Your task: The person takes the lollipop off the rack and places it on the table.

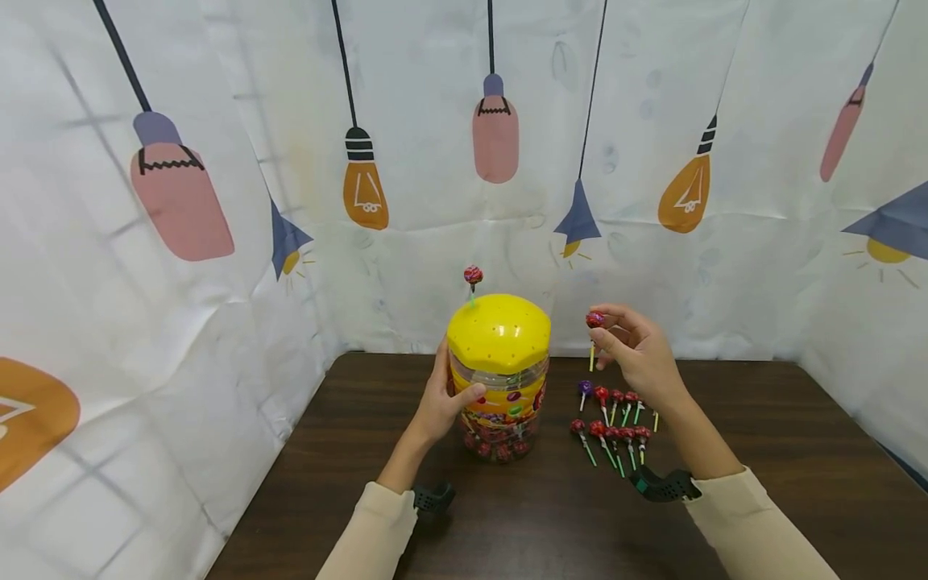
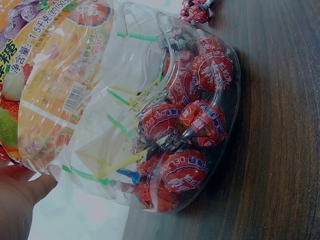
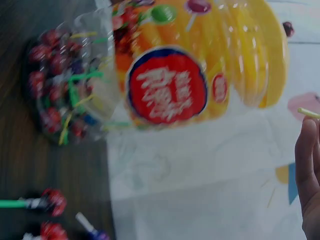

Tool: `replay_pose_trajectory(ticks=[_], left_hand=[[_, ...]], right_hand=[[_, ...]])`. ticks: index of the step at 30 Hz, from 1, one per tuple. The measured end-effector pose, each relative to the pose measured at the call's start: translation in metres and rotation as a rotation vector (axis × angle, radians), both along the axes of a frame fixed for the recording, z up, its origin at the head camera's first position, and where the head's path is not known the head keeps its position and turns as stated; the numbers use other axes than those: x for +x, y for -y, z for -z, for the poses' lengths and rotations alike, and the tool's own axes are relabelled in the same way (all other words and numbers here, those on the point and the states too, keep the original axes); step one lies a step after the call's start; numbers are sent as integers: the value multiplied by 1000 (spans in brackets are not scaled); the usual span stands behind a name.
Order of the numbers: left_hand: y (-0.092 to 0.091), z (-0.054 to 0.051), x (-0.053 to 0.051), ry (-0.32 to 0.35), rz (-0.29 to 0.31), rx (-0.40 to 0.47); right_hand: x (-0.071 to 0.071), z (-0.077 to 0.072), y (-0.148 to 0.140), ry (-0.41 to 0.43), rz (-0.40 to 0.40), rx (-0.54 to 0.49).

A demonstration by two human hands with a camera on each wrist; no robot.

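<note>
A clear plastic candy jar (image 1: 500, 395) with a domed yellow lid (image 1: 500, 330) stands upright on the table. Red-wrapped lollipops (image 2: 182, 170) lie in its bottom. One lollipop (image 1: 474, 275) rises from the lid's far left, its stick down in the lid. My left hand (image 1: 441, 403) holds the jar's left side, thumb across the label. To the jar's right, my right hand (image 1: 634, 346) pinches a red lollipop (image 1: 595, 320) in the air, its yellow stick pointing down. The stick's tip also appears in the right wrist view, beside the fingers (image 3: 307, 150).
Two rows of loose lollipops (image 1: 598, 429) lie on the dark wooden table (image 1: 768, 451) below my right hand, mostly red with one purple lollipop (image 1: 585, 390). Behind the table hangs a white cloth (image 1: 428, 266) printed with lamps. Dark bands (image 1: 663, 485) circle both wrists.
</note>
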State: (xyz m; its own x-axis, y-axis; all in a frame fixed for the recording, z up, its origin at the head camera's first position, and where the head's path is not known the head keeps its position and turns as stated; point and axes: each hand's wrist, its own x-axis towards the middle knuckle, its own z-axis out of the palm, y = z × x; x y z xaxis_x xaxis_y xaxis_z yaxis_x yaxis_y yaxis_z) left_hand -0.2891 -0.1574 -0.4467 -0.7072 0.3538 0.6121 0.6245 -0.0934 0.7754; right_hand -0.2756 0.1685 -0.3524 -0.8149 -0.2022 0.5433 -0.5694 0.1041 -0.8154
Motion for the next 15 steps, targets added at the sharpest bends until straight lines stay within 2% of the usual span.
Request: replay_pose_trajectory(ticks=[5, 15], left_hand=[[-1, -2, 1, 6, 6, -1], [-2, -2, 1, 4, -1, 4]], right_hand=[[1, 15, -17, 14, -18, -26], [6, 42, -41, 76, 28, 35]])
